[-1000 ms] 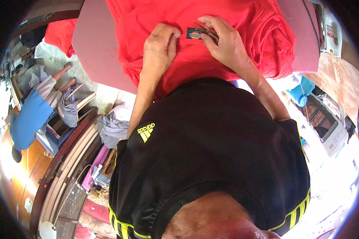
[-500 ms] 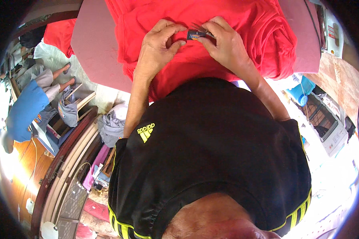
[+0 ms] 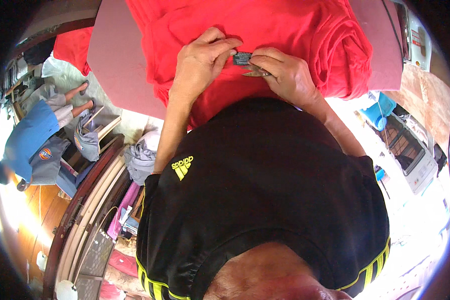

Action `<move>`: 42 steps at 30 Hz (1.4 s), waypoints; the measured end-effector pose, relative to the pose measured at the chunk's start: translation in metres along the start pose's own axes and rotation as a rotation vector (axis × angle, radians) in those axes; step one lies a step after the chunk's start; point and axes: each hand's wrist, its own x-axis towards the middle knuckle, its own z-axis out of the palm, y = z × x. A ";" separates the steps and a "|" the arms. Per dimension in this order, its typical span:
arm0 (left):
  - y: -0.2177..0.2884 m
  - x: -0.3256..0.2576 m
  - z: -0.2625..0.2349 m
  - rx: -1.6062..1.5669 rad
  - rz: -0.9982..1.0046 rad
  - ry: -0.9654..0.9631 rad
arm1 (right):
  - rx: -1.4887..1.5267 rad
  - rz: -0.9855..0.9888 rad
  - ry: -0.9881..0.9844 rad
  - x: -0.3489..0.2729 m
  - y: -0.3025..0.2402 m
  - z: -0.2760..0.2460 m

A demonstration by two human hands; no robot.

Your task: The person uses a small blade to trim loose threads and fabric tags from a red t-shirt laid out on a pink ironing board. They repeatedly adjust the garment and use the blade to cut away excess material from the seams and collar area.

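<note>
A small dark clothing label (image 3: pixel 242 58) with pale print lies across the gap between my hands, above red fabric (image 3: pixel 265 25). My left hand (image 3: pixel 201 61) is closed in a pinch at the label's left edge. My right hand (image 3: pixel 289 74) is closed around a pair of thread snips (image 3: pixel 256 72), whose metal blades point left just below the label. The right fingertips also meet the label's right edge. Most of the snips' handle is hidden in the palm. The red fabric is bunched in folds on the right.
A pink-mauve tabletop (image 3: pixel 116 55) carries the fabric. At left, a person in a blue shirt (image 3: pixel 32 132) bends by grey garments (image 3: pixel 50 162) and a wooden rack. A white-framed appliance (image 3: pixel 415 172) and a blue plastic container (image 3: pixel 377 112) stand at right.
The label has flipped to another printed face. The snips' blades have swung from above the label to below it. The person at left has shifted, with a grey garment now showing more.
</note>
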 end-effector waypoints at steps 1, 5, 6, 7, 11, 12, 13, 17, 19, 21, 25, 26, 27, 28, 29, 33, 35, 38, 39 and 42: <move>0.002 0.000 0.001 0.075 0.000 -0.008 | 0.057 0.048 0.018 -0.001 -0.003 0.000; -0.002 -0.001 0.011 0.211 0.062 0.053 | 0.221 0.227 0.093 -0.005 -0.009 0.003; 0.002 0.000 0.014 0.241 0.067 0.067 | 0.247 0.270 0.113 -0.006 -0.009 0.004; 0.004 0.001 0.015 0.270 0.072 0.080 | 0.258 0.272 0.119 -0.006 -0.008 0.005; 0.007 0.000 0.017 0.312 0.027 0.065 | 0.237 0.270 0.057 -0.002 -0.003 0.003; 0.009 0.001 0.016 0.312 0.020 0.063 | 0.215 0.266 0.018 0.000 -0.003 0.001; 0.009 0.001 0.016 0.312 0.012 0.062 | 0.200 0.258 0.019 0.003 -0.006 -0.001; 0.011 0.001 0.014 0.284 0.001 0.067 | 0.173 0.278 0.024 0.007 -0.012 -0.002; 0.011 0.000 0.015 0.285 -0.003 0.068 | 0.160 0.301 0.004 0.007 -0.010 -0.001; 0.009 0.000 0.016 0.269 0.006 0.080 | 0.133 0.312 -0.039 0.008 -0.010 -0.002; 0.009 -0.001 0.016 0.259 0.012 0.083 | 0.108 0.306 -0.060 0.013 -0.010 -0.003; 0.009 -0.001 0.016 0.258 0.015 0.077 | 0.108 0.293 -0.057 0.013 -0.007 -0.002; 0.009 -0.002 0.016 0.257 0.017 0.072 | 0.108 0.280 -0.054 0.013 -0.006 -0.001; 0.008 -0.002 0.016 0.256 0.019 0.067 | 0.113 0.295 -0.070 0.014 -0.007 -0.002; 0.008 -0.002 0.016 0.252 0.017 0.073 | 0.118 0.309 -0.087 0.016 -0.009 -0.004; 0.002 -0.005 0.019 0.197 0.000 0.141 | 0.124 0.300 -0.124 0.017 -0.009 -0.006; -0.004 -0.005 0.019 0.149 -0.004 0.191 | 0.128 0.300 -0.140 0.015 -0.010 -0.008; -0.009 -0.003 0.018 0.075 0.005 0.244 | 0.158 0.325 -0.119 0.013 -0.010 -0.007; -0.008 -0.003 0.018 0.051 0.009 0.254 | 0.171 0.336 -0.106 0.013 -0.010 -0.007; -0.002 -0.002 0.016 -0.009 -0.023 0.253 | 0.177 0.343 -0.117 0.014 -0.008 -0.006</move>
